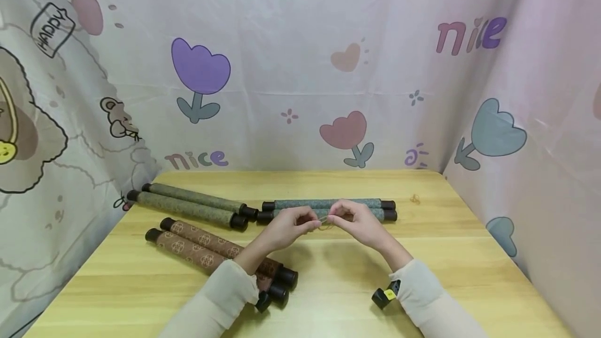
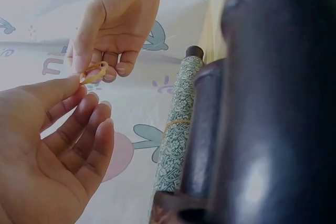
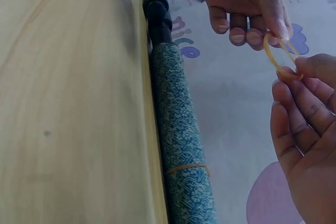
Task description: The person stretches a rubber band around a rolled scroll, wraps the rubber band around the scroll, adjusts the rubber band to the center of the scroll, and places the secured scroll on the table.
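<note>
A thin yellowish rubber band (image 1: 324,219) is held in the air between both hands, above the middle of the table. My left hand (image 1: 287,229) pinches one side of it between thumb and index finger. From the other side, my right hand (image 1: 360,224) pinches it too; the right wrist view shows the band (image 3: 271,59) as an open loop between the fingertips. Behind the hands lie two blue-green patterned scrolls (image 1: 328,204) with dark end knobs. A rubber band (image 3: 187,167) goes round a blue-green scroll (image 3: 181,114) in the right wrist view.
Two brown patterned scrolls (image 1: 190,251) lie slanted at the left, partly behind my left forearm. Farther back are two olive-green scrolls (image 1: 185,207). Another rubber band (image 1: 415,199) lies at the table's back right. Printed cloth (image 1: 291,67) hangs behind the wooden table (image 1: 469,275).
</note>
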The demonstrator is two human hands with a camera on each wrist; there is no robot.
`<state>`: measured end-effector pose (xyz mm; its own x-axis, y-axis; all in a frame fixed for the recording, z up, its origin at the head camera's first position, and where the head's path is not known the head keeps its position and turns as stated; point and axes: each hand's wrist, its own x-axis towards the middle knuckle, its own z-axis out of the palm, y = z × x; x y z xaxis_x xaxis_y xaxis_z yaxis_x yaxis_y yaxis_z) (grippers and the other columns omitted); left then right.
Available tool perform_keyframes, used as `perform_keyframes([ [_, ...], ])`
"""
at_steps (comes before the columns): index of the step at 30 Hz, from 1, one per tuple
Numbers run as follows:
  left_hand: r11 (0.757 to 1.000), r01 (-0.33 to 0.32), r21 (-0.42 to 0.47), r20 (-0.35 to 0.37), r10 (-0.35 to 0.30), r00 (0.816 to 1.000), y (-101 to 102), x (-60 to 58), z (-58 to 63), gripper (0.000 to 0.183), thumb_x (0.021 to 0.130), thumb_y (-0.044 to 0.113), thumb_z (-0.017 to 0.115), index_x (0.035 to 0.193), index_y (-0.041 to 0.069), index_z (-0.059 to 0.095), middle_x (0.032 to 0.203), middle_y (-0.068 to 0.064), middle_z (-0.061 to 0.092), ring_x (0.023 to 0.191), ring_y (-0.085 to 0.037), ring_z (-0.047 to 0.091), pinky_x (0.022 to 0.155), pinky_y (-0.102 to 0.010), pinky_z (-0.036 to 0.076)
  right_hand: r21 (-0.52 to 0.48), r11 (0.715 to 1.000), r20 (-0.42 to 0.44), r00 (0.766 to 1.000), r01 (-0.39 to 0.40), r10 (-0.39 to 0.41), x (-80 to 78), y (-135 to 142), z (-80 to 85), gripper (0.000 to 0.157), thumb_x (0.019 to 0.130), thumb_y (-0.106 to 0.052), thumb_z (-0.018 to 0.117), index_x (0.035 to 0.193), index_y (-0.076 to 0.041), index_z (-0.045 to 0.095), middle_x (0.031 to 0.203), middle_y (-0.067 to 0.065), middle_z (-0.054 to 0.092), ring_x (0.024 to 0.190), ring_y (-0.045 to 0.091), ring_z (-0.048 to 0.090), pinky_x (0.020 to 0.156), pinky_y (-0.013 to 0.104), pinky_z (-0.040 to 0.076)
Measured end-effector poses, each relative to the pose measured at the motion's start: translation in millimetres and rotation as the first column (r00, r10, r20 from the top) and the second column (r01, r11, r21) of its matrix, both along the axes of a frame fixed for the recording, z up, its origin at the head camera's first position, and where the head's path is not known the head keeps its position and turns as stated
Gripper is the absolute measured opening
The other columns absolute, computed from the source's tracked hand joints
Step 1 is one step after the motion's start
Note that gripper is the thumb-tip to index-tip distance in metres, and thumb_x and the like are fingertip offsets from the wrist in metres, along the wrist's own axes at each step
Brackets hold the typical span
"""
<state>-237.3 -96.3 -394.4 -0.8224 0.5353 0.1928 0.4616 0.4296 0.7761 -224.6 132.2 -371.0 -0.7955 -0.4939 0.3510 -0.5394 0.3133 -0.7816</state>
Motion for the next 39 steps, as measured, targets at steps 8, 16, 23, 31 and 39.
perform_keyframes([
  [8, 0.999, 0.016, -0.035, -0.016, -0.017, 1.0, -3, 2.1, -0.4, 0.012, 0.097, 0.03, 0.062, 0.094, 0.019, 0.065, 0.087, 0.006, 0.063, 0.076, -0.01, 0.057, 0.066, -0.028, 0.05, -0.008, 0.999, 0.009, 0.999, 0.047, -0.047, -13.4, 7, -18.8, 0.006, 0.095, -0.009, 0.064, 0.101, -0.008, 0.067, 0.094, 0.004, 0.067, 0.086, 0.034, 0.066, 0.073, 0.03, 0.055],
  [16, 0.998, 0.052, -0.028, -0.047, -0.054, 0.997, -7, 1.0, 3.8, 0.006, 0.096, 0.022, 0.065, 0.096, 0.016, 0.064, 0.089, 0.01, 0.064, 0.083, -0.007, 0.062, 0.073, -0.027, 0.053, -0.037, 0.997, -0.045, 0.997, 0.062, -0.063, -13.6, 12, -14.8, 0.009, 0.095, -0.023, 0.066, 0.099, -0.015, 0.067, 0.092, -0.003, 0.068, 0.083, 0.027, 0.067, 0.068, 0.029, 0.054],
  [23, 0.999, 0.039, -0.003, -0.044, -0.039, 0.998, -10, -1.9, 7.9, 0.011, 0.095, 0.017, 0.067, 0.103, 0.01, 0.066, 0.091, 0.008, 0.065, 0.084, -0.008, 0.062, 0.073, -0.026, 0.054, -0.053, 0.99, -0.064, 0.989, 0.132, -0.136, -13.4, 17, -10.1, 0.008, 0.096, -0.023, 0.065, 0.099, -0.016, 0.067, 0.093, -0.002, 0.068, 0.082, 0.018, 0.065, 0.068, 0.029, 0.052],
  [31, 0.996, 0.015, -0.083, -0.041, -0.018, 0.999, -15, -2.6, 10.9, 0.008, 0.096, 0.016, 0.065, 0.101, 0.01, 0.069, 0.088, 0.008, 0.063, 0.081, -0.009, 0.06, 0.069, -0.028, 0.052, -0.104, 0.976, -0.055, 0.979, 0.191, -0.197, -13.5, 22, -2.7, 0.008, 0.096, -0.016, 0.064, 0.102, -0.01, 0.065, 0.092, 0.006, 0.069, 0.08, 0.015, 0.062, 0.069, 0.028, 0.051],
  [39, 0.998, -0.029, -0.061, -0.025, 0.027, 0.999, -19, -4.2, 14.5, 0.011, 0.099, 0.027, 0.06, 0.101, 0.018, 0.065, 0.098, -0.002, 0.068, 0.089, -0.008, 0.061, 0.081, -0.037, 0.052, -0.166, 0.985, 0.014, 0.999, 0.051, -0.049, -12.6, 22, 3.4, 0.008, 0.098, -0.013, 0.061, 0.101, -0.006, 0.063, 0.097, 0.013, 0.068, 0.083, 0.017, 0.063, 0.072, 0.028, 0.052],
])
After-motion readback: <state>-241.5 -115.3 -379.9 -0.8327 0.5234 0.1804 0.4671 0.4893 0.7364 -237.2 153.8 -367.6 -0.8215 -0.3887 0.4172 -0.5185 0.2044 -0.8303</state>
